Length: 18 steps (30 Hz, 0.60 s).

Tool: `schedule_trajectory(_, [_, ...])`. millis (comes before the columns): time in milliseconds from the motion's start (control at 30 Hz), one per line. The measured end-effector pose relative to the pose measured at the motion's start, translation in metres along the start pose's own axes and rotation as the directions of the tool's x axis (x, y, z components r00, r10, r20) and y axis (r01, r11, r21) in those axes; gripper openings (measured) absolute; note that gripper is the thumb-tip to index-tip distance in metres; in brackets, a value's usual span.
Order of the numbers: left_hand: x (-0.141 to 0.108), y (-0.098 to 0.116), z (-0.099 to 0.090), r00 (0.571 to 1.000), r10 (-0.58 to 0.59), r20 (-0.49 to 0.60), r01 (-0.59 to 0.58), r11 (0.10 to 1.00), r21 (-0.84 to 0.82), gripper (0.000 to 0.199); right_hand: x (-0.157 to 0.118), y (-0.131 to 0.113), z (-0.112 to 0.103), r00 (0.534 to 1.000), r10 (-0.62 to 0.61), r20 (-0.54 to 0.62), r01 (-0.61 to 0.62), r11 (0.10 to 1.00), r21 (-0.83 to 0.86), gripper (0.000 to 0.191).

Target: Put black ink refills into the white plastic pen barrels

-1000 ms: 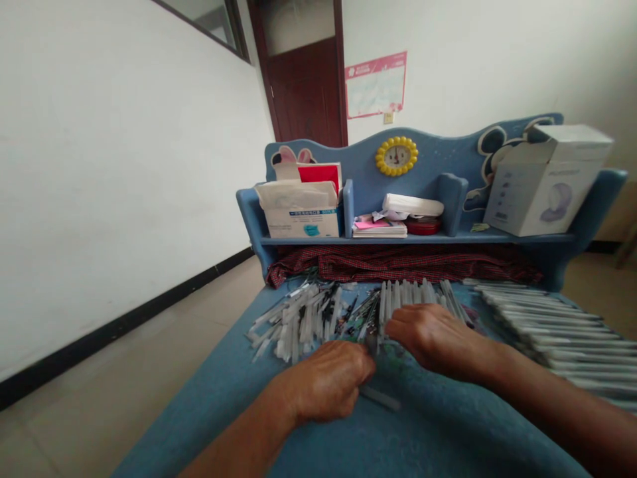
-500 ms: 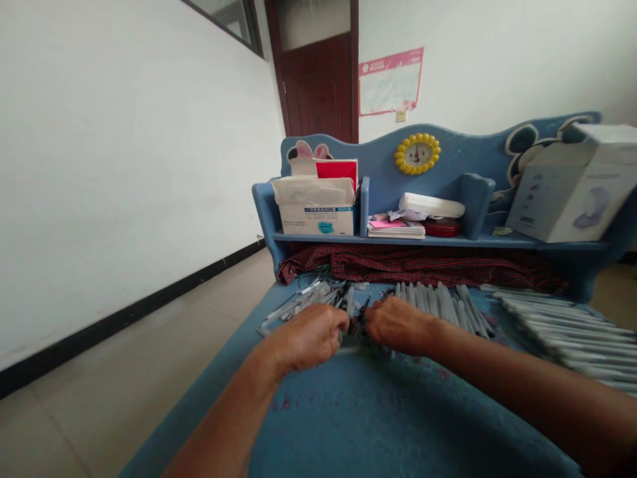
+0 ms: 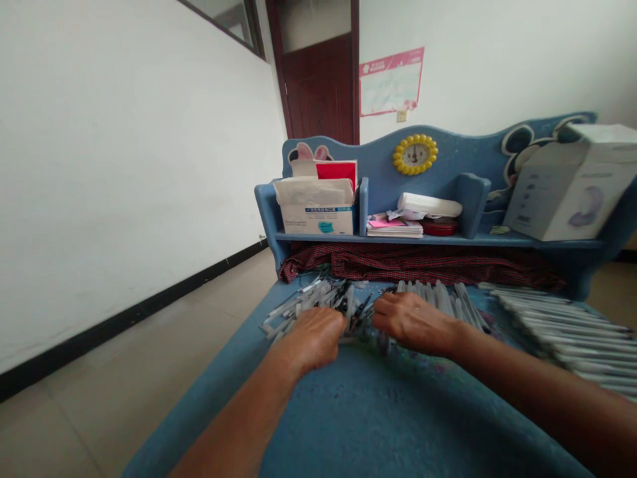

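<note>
My left hand [image 3: 318,335] is closed at the near edge of a loose heap of pen parts [image 3: 298,305]; what its fingers hold is hidden. To the right, my right hand [image 3: 405,322] is curled closed, its fingertips turned down over the blue table [image 3: 358,411]. Anything in it is too blurred to name. Small black pieces [image 3: 361,313] lie between the two hands. Behind my right hand stands a row of clear pen barrels [image 3: 438,299], side by side. Many more pens [image 3: 567,332] lie lined up at the far right.
A blue shelf [image 3: 478,240] runs along the table's back, bearing a mask box [image 3: 318,220], papers [image 3: 393,230], a red tin [image 3: 438,228] and a large white carton [image 3: 562,192]. A yellow clock [image 3: 415,155] hangs above. Checked cloth [image 3: 398,265] lies beneath the shelf.
My two hands have moved a little apart, the right one shifting right and the left one slightly left. More of the black pieces between them now shows. The view has shifted slightly.
</note>
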State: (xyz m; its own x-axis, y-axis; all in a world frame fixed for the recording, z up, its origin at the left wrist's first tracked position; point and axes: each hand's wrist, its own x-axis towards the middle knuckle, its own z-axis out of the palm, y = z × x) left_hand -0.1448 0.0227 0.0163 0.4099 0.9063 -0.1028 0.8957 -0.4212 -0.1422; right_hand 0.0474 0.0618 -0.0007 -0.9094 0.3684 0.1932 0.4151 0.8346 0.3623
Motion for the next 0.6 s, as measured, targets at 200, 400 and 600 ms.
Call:
schedule_trajectory(200, [0.001, -0.003, -0.001, 0.998, 0.030, -0.062, -0.034, 0.996, -0.079, 0.017, -0.024, -0.003, -0.017, 0.893, 0.368, -0.258, -0.226, 0.864, 0.449, 0.020])
schedule_trajectory(400, [-0.004, -0.003, -0.016, 0.978, -0.031, -0.205, -0.087, 0.834, -0.545, 0.009, -0.045, -0.007, -0.030, 0.578, 0.815, 0.024, -0.037, -0.003, 0.999, 0.018])
schedule_trajectory(600, [-0.005, 0.010, -0.018, 0.988, -0.067, -0.138, -0.075, 0.573, -0.816, 0.011, -0.053, -0.003, -0.045, 0.473, 0.878, 0.076, 0.208, -0.195, 0.958, 0.017])
